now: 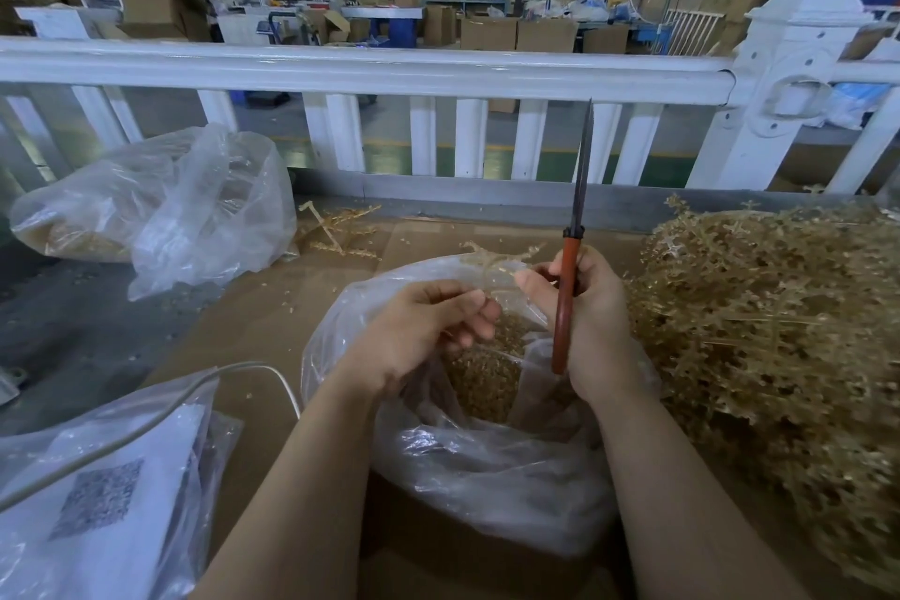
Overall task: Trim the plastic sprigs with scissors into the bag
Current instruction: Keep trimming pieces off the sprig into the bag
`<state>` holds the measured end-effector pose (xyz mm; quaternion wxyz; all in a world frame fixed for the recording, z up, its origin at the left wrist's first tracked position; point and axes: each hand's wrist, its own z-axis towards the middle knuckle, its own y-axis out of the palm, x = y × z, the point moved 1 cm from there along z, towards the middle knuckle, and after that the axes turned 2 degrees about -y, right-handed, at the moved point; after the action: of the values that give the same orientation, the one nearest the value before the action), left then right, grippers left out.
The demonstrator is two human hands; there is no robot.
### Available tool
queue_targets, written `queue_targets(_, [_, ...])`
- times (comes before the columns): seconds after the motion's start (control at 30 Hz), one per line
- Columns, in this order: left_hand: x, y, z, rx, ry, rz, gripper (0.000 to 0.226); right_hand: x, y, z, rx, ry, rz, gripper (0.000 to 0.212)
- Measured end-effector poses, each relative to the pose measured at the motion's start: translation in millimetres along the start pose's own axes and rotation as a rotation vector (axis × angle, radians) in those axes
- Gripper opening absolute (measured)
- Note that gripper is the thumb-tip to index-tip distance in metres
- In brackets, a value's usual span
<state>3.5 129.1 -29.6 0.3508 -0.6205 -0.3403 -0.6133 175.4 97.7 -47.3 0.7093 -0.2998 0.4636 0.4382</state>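
A clear plastic bag [492, 468] stands open in front of me, with golden-brown trimmed bits at its bottom. My right hand [591, 307] grips the red-handled scissors [565, 302] over the bag's right rim; the blades are closed and point straight up. A thin golden sprig [496, 258] lies across the bag's far rim, and my right thumb and fingers touch its near end. My left hand [428, 326] hovers over the bag mouth with its fingers curled; whether it pinches anything is unclear. A large heap of golden plastic sprigs [769, 331] lies on the right.
Cardboard [272, 307] covers the work surface. A second clear bag [160, 210] lies at the far left, loose sprigs [336, 229] beside it. A bag with a printed sheet [97, 492] and a white cable [146, 424] sit near left. A white railing [370, 68] runs behind.
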Motion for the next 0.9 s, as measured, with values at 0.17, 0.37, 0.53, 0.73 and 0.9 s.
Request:
queue_targets(0.17, [4, -6, 2, 0.102, 0.028, -0.347, 0.029, -6, 3, -4, -0.037, 0.005, -0.03, 0.039])
queue_targets(0.37, [7, -12, 5, 0.185, 0.085, -0.695, 0.026, -4, 6, -5, -0.087, -0.014, -0.214, 0.039])
queue_targets(0.53, [5, -12, 7, 0.223, 0.12, -0.684, 0.03, -1, 8, -8, -0.111, -0.059, -0.414, 0.041])
queue_targets(0.73, [6, -16, 7, 0.215, 0.148, -0.738, 0.031, -6, 9, -12, -0.167, -0.137, -0.581, 0.068])
queue_targets(0.9, [7, -16, 6, 0.214, 0.153, -0.759, 0.019, -3, 9, -12, -0.233, -0.146, -0.644, 0.067])
